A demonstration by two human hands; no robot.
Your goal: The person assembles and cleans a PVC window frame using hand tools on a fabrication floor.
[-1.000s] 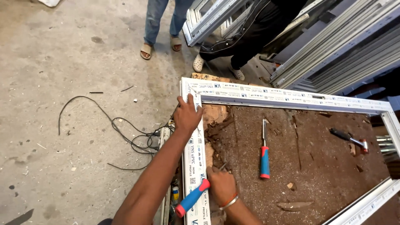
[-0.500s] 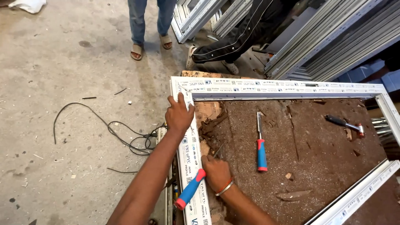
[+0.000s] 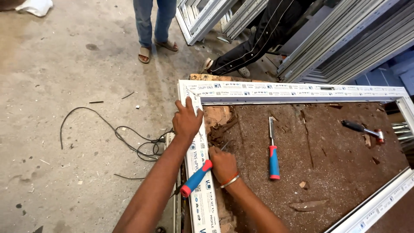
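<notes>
Pressing flat on the left rail of a white window frame (image 3: 196, 142), left hand (image 3: 186, 121) open, fingers spread toward the upper corner, palm down, grip around nothing. Lower down the same rail, right hand (image 3: 223, 164) closed in a fist around a chisel with a red and blue handle (image 3: 196, 178); handle sticking out toward the lower left across the rail, blade end hidden behind the fist near the frame's inner edge. Orange and silver bangles (image 3: 230, 180) on the right wrist.

Frame lying flat on a brown worktop (image 3: 336, 172) littered with chips and splinters, top rail running to the right, right rail partly cut off by the picture edge, bottom rail slanting out at the lower right. Broken, pale wood showing at the inner corner just beside the left hand.

Inside the frame, well apart from both hands, a second chisel (image 3: 273, 151) with the same red and blue handle, blade pointing up. Farther right, near the right rail, a hammer with a dark handle (image 3: 362, 129).

Left of the worktop, bare concrete floor (image 3: 64, 64) with a loose black cable (image 3: 116, 138) curling toward the frame. At the top, another person's legs in jeans and sandals (image 3: 153, 26), and stacked white frame profiles (image 3: 345, 39) leaning at the upper right.
</notes>
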